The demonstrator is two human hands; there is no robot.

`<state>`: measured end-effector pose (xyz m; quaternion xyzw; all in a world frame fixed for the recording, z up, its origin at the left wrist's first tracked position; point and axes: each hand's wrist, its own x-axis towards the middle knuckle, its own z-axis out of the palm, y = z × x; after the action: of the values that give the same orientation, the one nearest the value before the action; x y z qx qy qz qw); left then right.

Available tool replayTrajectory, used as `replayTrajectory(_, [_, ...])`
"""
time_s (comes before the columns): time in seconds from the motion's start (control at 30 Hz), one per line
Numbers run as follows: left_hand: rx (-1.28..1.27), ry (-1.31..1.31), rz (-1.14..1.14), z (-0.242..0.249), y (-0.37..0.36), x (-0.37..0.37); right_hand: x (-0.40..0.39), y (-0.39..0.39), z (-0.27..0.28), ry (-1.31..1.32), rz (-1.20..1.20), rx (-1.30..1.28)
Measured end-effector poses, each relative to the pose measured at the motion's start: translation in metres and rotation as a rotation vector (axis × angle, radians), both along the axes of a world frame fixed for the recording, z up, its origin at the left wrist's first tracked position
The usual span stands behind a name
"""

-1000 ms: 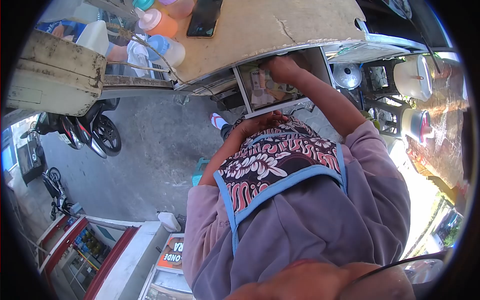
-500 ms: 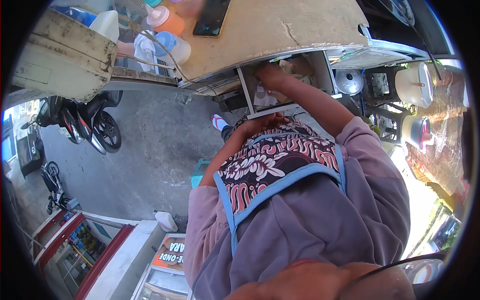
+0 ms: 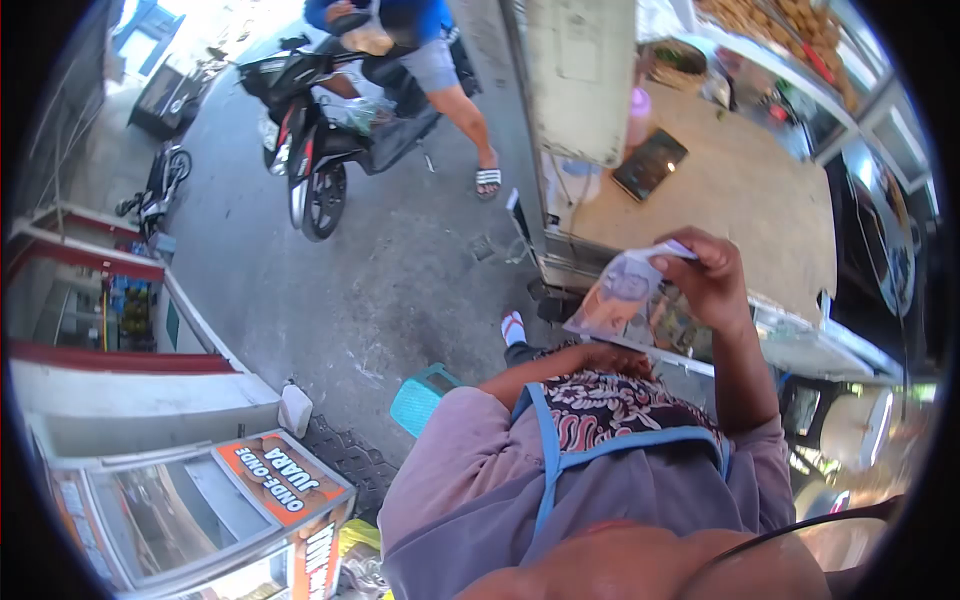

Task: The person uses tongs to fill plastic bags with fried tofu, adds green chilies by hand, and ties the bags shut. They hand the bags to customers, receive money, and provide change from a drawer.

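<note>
Fingers of the right hand point(image 3: 712, 272) are closed in a pinch, thumb against fingertips, and banknotes point(image 3: 622, 292) are gripped there by one end. As judged from this view, money is being handled and checked at an open drawer point(image 3: 684, 362); for any move from here a firm pinch is called for, since loose paper could slip or be blown away.

Right of centre in the frame, the banknotes are held out over the drawer, their free end slanting down to the left. Pale violet-grey is seen on the upper part and orange-pink lower down, with a printed portrait; the paper looks thin, limp and creased. More than one note seems to be held, but the count cannot be told.

Just below, the left hand point(image 3: 622, 360) is bent inward by the drawer's front edge and the patterned apron point(image 3: 620, 412); whether anything is gripped by its fingers cannot be told. Farther up and right, a phone point(image 3: 650, 165) is laid on the desk point(image 3: 760, 190). At left of centre a turquoise stool point(image 3: 422, 400) is seen, and at upper left a motorcycle point(image 3: 322, 150) is straddled by another person point(image 3: 432, 30).
</note>
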<state>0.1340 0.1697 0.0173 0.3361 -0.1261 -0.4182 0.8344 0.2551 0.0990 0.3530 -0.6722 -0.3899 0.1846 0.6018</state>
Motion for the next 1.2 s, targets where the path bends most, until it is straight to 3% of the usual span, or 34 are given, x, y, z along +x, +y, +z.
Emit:
replayTrajectory(0.3, [0.091, 0.067, 0.100, 0.010, 0.023, 0.010, -0.005, 0.022, -0.001, 0.191, 0.077, 0.188])
replayTrajectory(0.4, [0.062, 0.194, 0.076, 0.007, 0.033, -0.005, -0.009, 0.013, -0.009, 0.290, -0.053, 0.174])
replayTrajectory(0.63, [0.035, 0.390, 0.154, 0.014, 0.056, -0.023, -0.004, -0.043, -0.107, 0.366, -0.385, 0.339])
replayTrajectory(0.87, [0.242, 0.419, 0.157, 0.040, 0.069, -0.017, 0.001, -0.102, -0.182, 0.317, -0.773, 0.188])
replayTrajectory(1.03, [0.286, 0.415, 0.154, 0.014, 0.074, -0.011, 0.011, -0.125, -0.219, 0.187, -0.844, 0.055])
replayTrajectory(1.2, [0.501, 0.455, 0.296, 0.031, 0.059, -0.002, 0.014, -0.134, -0.205, -0.084, -0.749, -0.542])
